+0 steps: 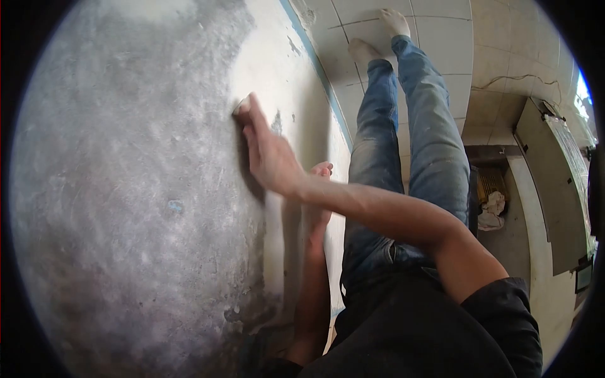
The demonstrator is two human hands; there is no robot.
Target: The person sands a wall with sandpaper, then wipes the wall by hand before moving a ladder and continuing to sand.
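My right hand reaches across to the wall, its fingers closed and pressing a small pale piece against the surface. Most of that piece is hidden under the fingers, and I cannot tell what it is. It sits where a grey, mottled area meets a whitish patch. Behind my right forearm, close to the wall, is my left hand. Its visible fingers are curled together with nothing showing in them; the forearm covers part of the hand.
A blue strip runs along the wall's edge by the tiled floor, where my feet stand. To the right, a grey panel stands beside a recess holding a crumpled white bag. A thin cable lies farther off.
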